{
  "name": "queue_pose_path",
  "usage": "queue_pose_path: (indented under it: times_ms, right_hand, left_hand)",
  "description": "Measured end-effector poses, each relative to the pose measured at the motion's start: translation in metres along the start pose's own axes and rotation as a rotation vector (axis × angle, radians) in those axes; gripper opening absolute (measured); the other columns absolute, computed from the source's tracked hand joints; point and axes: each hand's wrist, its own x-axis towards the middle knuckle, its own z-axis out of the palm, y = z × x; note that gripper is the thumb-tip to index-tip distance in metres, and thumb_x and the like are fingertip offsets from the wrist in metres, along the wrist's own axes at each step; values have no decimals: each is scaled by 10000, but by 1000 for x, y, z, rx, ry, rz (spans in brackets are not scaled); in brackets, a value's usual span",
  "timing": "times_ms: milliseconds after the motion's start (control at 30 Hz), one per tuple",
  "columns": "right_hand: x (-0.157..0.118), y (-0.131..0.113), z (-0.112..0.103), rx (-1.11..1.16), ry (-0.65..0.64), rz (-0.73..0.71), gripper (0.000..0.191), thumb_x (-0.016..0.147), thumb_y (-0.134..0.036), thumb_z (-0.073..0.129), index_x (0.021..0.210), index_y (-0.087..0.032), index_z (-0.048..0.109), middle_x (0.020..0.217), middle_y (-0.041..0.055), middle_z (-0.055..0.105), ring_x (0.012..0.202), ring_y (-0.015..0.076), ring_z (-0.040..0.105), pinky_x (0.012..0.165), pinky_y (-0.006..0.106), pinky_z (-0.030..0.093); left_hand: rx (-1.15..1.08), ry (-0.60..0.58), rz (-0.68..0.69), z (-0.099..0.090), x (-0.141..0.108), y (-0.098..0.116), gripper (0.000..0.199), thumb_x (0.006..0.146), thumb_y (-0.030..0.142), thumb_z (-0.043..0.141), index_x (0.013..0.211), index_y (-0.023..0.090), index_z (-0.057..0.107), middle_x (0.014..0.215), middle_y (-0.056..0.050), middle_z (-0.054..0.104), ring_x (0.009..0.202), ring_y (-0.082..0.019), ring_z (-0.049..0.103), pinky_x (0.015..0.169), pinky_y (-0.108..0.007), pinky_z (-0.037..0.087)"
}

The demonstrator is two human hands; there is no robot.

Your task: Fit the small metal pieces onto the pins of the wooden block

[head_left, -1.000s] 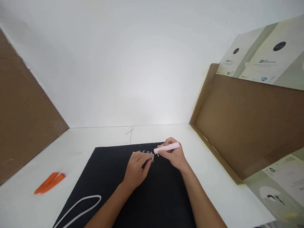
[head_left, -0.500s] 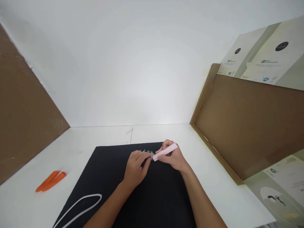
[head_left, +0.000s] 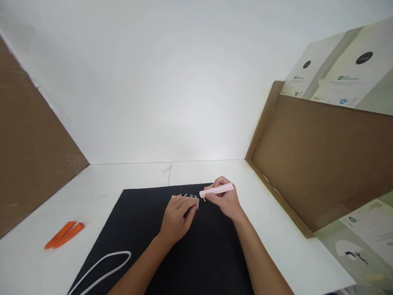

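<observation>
My left hand (head_left: 177, 215) is closed at the middle of the black mat, gripping a small light wooden strip (head_left: 173, 197) mostly hidden behind its fingers. Several small metal pieces (head_left: 190, 196) stick up along the strip's far side. At the fingertips, a shiny metal piece (head_left: 197, 203) hangs by the strip's right end. A pale pink, straight-sided bar (head_left: 218, 189) lies in the grip of my right hand (head_left: 225, 199), just right of the strip and apart from it. A thin metal bit (head_left: 204, 200) shows below the bar's left end; what it belongs to is unclear.
Under both hands is a black mat (head_left: 132, 221) on a white table (head_left: 95, 205). A white cable loop (head_left: 107, 255) lies at its front left. Two orange pieces (head_left: 64, 234) rest farther left. Brown cardboard panels (head_left: 325, 164) stand on either side, before a white back wall (head_left: 172, 82).
My right hand has drawn the pink bar slightly right, away from the strip, and levelled it. More of the wooden strip shows beside my left hand, which has hardly moved.
</observation>
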Motion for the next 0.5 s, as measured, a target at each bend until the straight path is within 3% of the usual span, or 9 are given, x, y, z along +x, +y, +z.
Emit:
queue_pose_path:
  times_ms: [267,500]
  right_hand:
    - [-3,-4,1,0,-89,25,319,645,-182,793,770,-217,502,804,45,754,675,182,696,606,276,531]
    - [-3,-4,0,18,-131,22,335,650,-198,801,773,-220,490,802,43,751,689,187,703,609,281,538]
  left_hand:
    - [4,71,-41,-2,2,-2,118,887,138,566,951,216,626,866,-32,697,787,-179,604,745,-339,458]
    - [35,42,-70,-1,2,-2,97,892,150,562,927,210,630,849,-28,694,781,-183,599,733,-334,445]
